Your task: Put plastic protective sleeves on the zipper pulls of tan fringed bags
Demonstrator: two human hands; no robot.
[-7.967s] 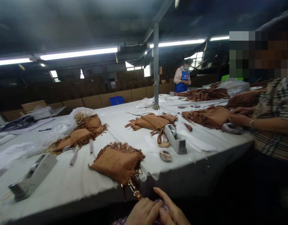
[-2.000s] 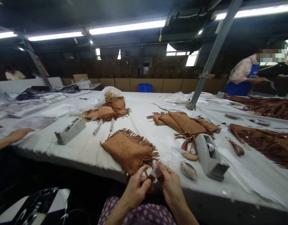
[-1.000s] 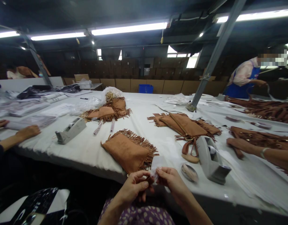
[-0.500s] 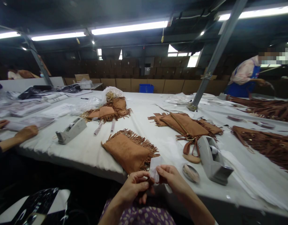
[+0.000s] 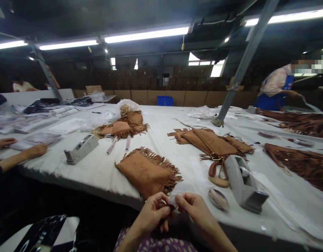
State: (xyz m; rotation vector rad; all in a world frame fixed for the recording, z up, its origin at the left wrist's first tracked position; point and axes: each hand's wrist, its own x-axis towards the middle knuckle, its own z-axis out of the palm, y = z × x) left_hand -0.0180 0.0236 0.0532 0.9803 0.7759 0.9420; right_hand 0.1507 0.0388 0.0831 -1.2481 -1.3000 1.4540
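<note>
Translucent white sheet (image 5: pixel 179 189) sits pinched in the right hand (image 5: pixel 195 207) around a mostly hidden brown strap (image 5: pixel 172 207) that the left hand (image 5: pixel 155 211) grasps, apparently half wrapped, with closing left. Just beyond, at eleven o'clock, lies the fringed pouch (image 5: pixel 144 173); farther, at ten, two wrapped strips (image 5: pixel 112 145) look finished.

Low on the body, a purple cloth (image 5: pixel 161 244) is showing, its surface carrying pale, yellowish dots, roundish, closely scattered. Shadow is dimming its upper part; whether skirt or apron, I am not managing to tell. Left forearm (image 5: pixel 136 232) and right forearm (image 5: pixel 215 231) are showing bare for their whole visible length. Left hand (image 5: pixel 154 211) and right hand (image 5: pixel 192 206) are going bare too.
</note>
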